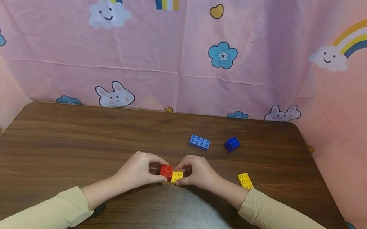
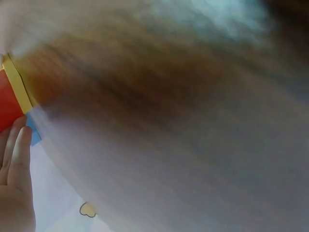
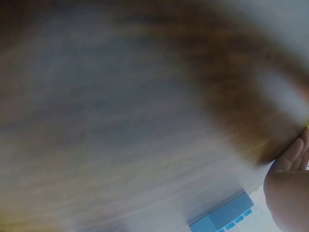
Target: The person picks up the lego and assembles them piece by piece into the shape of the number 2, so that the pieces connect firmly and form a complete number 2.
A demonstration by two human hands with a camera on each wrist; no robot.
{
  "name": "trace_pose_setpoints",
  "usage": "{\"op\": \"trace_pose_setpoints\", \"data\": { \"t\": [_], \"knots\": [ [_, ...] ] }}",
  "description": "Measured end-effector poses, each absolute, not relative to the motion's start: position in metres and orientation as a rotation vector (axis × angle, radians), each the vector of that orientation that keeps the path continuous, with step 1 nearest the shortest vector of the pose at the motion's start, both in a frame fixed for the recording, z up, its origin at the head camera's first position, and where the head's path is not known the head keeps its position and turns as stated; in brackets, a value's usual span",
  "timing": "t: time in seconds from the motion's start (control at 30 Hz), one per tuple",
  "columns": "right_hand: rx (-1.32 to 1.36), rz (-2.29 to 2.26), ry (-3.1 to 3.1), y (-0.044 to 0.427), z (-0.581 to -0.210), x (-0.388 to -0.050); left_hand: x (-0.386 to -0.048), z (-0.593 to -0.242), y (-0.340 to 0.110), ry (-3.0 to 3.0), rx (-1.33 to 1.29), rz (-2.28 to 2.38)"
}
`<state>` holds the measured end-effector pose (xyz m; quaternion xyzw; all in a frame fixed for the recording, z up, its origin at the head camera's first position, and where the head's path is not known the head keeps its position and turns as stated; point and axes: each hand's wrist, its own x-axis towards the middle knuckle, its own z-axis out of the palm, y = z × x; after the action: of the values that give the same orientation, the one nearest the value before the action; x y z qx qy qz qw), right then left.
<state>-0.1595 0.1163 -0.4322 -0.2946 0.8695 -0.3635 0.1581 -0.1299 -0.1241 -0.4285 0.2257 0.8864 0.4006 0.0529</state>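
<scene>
A red toy building brick (image 1: pixel 166 171) with studs on top sits at the left end of a yellow brick (image 1: pixel 178 176), near the middle of the table. My left hand (image 1: pixel 137 169) pinches the red brick between thumb and fingers. From the other side, my right hand (image 1: pixel 201 172) pinches the yellow brick's right end. The left wrist view shows the red brick (image 2: pixel 8 101) against the yellow brick (image 2: pixel 18 87), with the fingers of the left hand (image 2: pixel 17 179) alongside. The right wrist view catches only part of the right hand (image 3: pixel 289 188); its fingertips are mostly cut off.
Behind the hands lie a light blue brick (image 1: pixel 199 141) and a dark blue brick (image 1: pixel 232 144). Another yellow brick (image 1: pixel 245 180) lies beside the right forearm, partly covered by the sleeve. Printed pink fabric (image 1: pixel 192 52) surrounds the wooden table (image 1: pixel 114 128).
</scene>
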Motion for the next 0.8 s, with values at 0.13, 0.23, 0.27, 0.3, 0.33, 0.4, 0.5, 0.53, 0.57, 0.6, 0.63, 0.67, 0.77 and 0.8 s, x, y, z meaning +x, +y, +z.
{"op": "trace_pose_setpoints", "data": {
  "t": [0.13,0.23,0.27,0.3,0.33,0.4,0.5,0.53,0.57,0.6,0.63,0.67,0.77,0.8],
  "knots": [
    [-0.835,-1.03,2.492,0.1163,-0.4325,-0.1595,-0.1301,-0.4299,-0.125,2.661,0.66,1.271],
    [-0.83,-1.027,2.495,0.1162,-0.4326,-0.1597,-0.1296,-0.4303,-0.1253,2.63,0.624,1.314],
    [-0.832,-1.028,2.495,0.1162,-0.4326,-0.1598,-0.1296,-0.4302,-0.1251,2.622,0.607,1.328],
    [-0.833,-1.029,2.496,0.1162,-0.4326,-0.1599,-0.1298,-0.4301,-0.1249,2.617,0.588,1.339],
    [-0.835,-1.032,2.496,0.1161,-0.4326,-0.1599,-0.1298,-0.4298,-0.125,2.614,0.571,1.344],
    [-0.838,-1.035,2.495,0.116,-0.4324,-0.1599,-0.13,-0.4294,-0.1249,2.61,0.537,1.347],
    [-0.839,-1.038,2.495,0.1161,-0.4316,-0.1596,-0.1306,-0.4293,-0.1248,2.601,0.506,1.352],
    [-0.838,-1.04,2.495,0.1162,-0.4314,-0.1595,-0.1308,-0.4294,-0.1248,2.596,0.499,1.353],
    [-0.839,-1.042,2.493,0.1162,-0.4312,-0.1594,-0.1309,-0.4293,-0.1247,2.591,0.49,1.356],
    [-0.84,-1.046,2.491,0.1163,-0.431,-0.1592,-0.1309,-0.4294,-0.1248,2.586,0.48,1.36],
    [-0.841,-1.05,2.489,0.1163,-0.4309,-0.1591,-0.1309,-0.4294,-0.1247,2.581,0.472,1.364],
    [-0.841,-1.052,2.488,0.1163,-0.4309,-0.1589,-0.1309,-0.4295,-0.1247,2.578,0.462,1.367],
    [-0.846,-1.05,2.492,0.1166,-0.4321,-0.1586,-0.1301,-0.4298,-0.1248,2.57,0.447,1.374],
    [-0.849,-1.043,2.497,0.1167,-0.4325,-0.1583,-0.1297,-0.4299,-0.1248,2.568,0.445,1.376]
  ]
}}
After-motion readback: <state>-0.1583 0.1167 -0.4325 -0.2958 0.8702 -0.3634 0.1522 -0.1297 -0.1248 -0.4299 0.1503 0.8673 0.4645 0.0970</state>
